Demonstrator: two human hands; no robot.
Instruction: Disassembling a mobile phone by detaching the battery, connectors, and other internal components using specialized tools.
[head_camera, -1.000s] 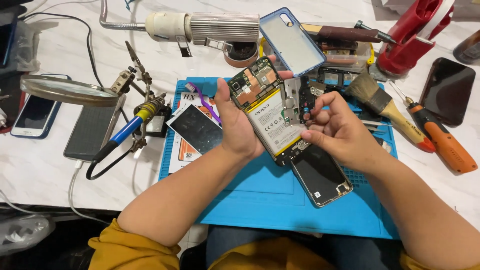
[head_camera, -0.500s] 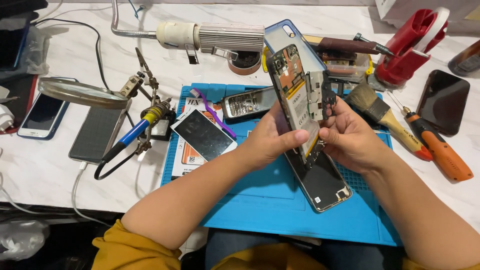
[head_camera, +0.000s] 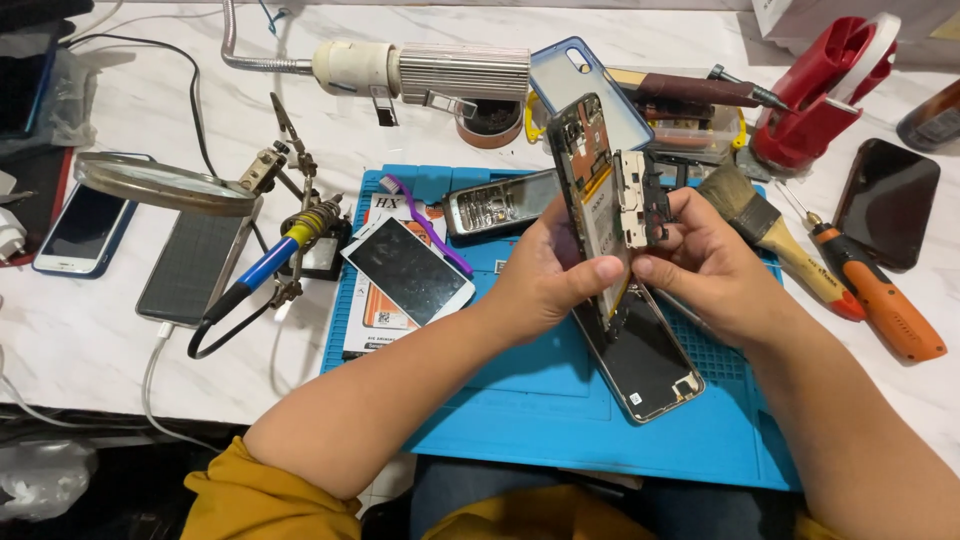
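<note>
An opened phone (head_camera: 590, 190) with its back off is held upright and edge-on above the blue work mat (head_camera: 520, 400), between both hands. The left hand (head_camera: 545, 275) is wrapped around its lower part, grip pressed together on the frame, thumb laid along the near edge. The right hand (head_camera: 705, 265) is closed on the other side, fingertips pinching at a small pale board piece (head_camera: 635, 205) that stands out from the phone's inner face. A yellow-edged battery can be made out inside the frame.

Directly beneath the hands, a dark back panel (head_camera: 650, 365) is lying flat on the mat. To the left on the mat, a white-framed screen (head_camera: 408, 268) is resting on an orange card, with a purple pry tool (head_camera: 425, 225) just beside it and an old keypad handset (head_camera: 495, 203) near the mat's far edge. A soldering iron (head_camera: 265, 265) is clamped in a stand on the marble surface (head_camera: 80, 330), a brush (head_camera: 775, 235) and an orange screwdriver (head_camera: 880, 305) lying off to the right.
</note>
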